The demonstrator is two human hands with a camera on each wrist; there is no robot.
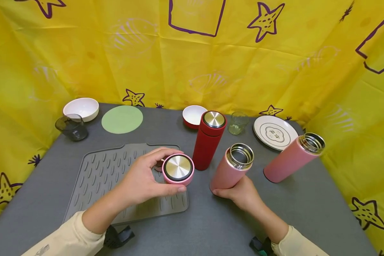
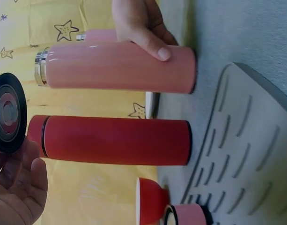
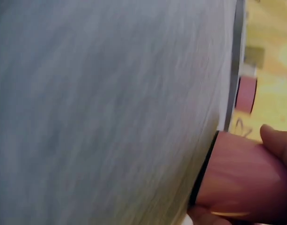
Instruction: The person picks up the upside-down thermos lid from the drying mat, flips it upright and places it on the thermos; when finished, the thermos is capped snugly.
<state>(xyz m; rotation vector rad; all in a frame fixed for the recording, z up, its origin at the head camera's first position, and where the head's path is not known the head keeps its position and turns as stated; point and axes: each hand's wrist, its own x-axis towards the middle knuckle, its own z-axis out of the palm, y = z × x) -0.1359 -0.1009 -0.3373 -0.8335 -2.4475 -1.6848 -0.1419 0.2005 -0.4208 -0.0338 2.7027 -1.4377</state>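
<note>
My left hand (image 1: 142,179) holds a pink bottle lid (image 1: 178,168) with a shiny steel top, raised over the right part of the grey drying mat (image 1: 105,181). The lid's dark-rimmed underside (image 2: 7,110) faces the left wrist camera. With my right hand (image 1: 244,193) I grip the lower part of a pink thermos bottle (image 1: 225,174); it stands on the table, its steel mouth uncovered. Between both hands, farther back, a red thermos (image 1: 208,145) stands with its lid on. A second uncovered pink thermos (image 1: 289,161) stands to the right. Another pink lid (image 2: 190,214) is partly hidden behind my left hand in the head view.
Along the back are a white bowl (image 1: 84,109), a dark glass (image 1: 73,128), a green round mat (image 1: 122,119), a red-and-white bowl (image 1: 193,115), a clear glass (image 1: 238,123) and a patterned plate (image 1: 275,132). A yellow curtain (image 1: 131,64) encloses the grey table (image 1: 208,227).
</note>
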